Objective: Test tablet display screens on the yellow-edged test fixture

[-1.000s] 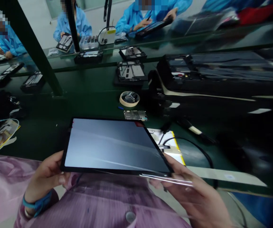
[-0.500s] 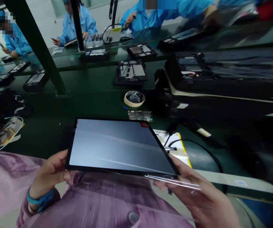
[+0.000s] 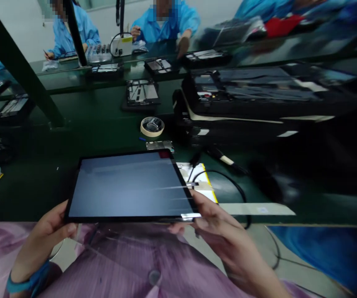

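A tablet (image 3: 131, 186) with a black border and a pale grey lit screen is held up at the near table edge. My left hand (image 3: 49, 231) closes on its left side, thumb at the near corner. At the right end, my right hand (image 3: 215, 223) grips the near corner, with some fingers underneath. Clear film seems to hang off the tablet's near edge, but its outline is hard to make out. Beyond the tablet lie a metal-coloured circuit board (image 3: 160, 145) and a roll of tape (image 3: 152, 126) with something dark inside it.
A black cable (image 3: 234, 184) and a white-and-yellow flat piece (image 3: 207, 174) lie to the right. Black trays with opened devices (image 3: 246, 91) are stacked behind. A green post (image 3: 20, 62) rises at left. Several people in blue coats (image 3: 166, 25) sit across the green table (image 3: 94, 124).
The whole scene has shifted left in the view as the camera turned. The tablet stays in both hands. A co-worker's arm across the table has drawn closer to their body.
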A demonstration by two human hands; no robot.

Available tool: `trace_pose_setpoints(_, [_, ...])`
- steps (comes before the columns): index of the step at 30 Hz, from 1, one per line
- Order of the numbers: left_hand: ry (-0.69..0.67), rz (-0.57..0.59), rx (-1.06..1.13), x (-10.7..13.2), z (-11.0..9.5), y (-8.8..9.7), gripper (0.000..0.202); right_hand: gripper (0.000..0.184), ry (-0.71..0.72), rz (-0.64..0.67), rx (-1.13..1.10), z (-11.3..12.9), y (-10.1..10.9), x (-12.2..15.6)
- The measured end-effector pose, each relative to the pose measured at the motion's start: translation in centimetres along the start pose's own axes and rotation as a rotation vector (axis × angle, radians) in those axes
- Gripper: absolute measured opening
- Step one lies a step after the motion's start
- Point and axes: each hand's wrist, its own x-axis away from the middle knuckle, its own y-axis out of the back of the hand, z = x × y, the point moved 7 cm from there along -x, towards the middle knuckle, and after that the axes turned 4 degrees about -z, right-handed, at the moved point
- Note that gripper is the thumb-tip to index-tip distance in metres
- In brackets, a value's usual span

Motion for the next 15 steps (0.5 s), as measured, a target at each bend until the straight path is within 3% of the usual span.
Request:
trace_pose_setpoints(6, [0.11,0.048,-0.051,-0.5,0.8,0.4,0.054,0.032,0.063,0.135,0.025,0.6,-1.1,-0.4])
trace_pose_setpoints(10, [0.079,-0.029,-0.041,-0.7,0.3,0.9,0.054,0.025,0.087,0.199,0.021,0.6,-1.4,-0.6])
trace_pose_setpoints(15, [0.012,-0.127,-0.072,0.1,-0.4,1.4,0.053,0.039,0.039,0.183,0.027,-0.3,-0.9,-0.7])
